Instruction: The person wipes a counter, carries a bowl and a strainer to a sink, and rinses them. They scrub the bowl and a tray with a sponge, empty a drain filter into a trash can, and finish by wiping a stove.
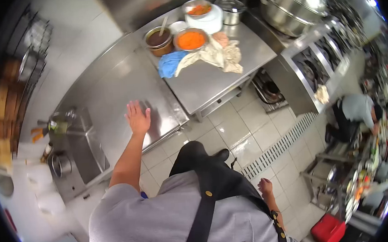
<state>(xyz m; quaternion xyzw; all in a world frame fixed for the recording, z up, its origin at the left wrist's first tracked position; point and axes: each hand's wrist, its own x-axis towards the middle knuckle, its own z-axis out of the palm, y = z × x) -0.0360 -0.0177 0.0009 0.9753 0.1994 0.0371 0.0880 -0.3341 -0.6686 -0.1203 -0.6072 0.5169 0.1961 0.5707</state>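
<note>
We are seeing the left hand [137, 117] spreading its fingers [132, 108] wide and flat, palm down, over the bare steel counter [111, 95]; it is gripping nothing, and whether the palm is actually touching the metal we cannot tell. The right hand [265, 186] is hanging at the side at about five o'clock from the left one, fingers loosely curled and holding nothing, well apart from any surface. At about one o'clock from the left hand, well away along the counter, one blue cloth [171, 63] and one beige cloth [214, 54] are lying crumpled and touching each other. Just beyond them we are counting two bowls of orange food [191, 40], one pot of dark sauce [158, 39] with a utensil standing in it, and one small steel pot [230, 8]. At about eight o'clock from the left hand, one sink [77, 151] is sitting in the counter, with one tap above it. One other person [357, 109] is bending at three o'clock.
</note>
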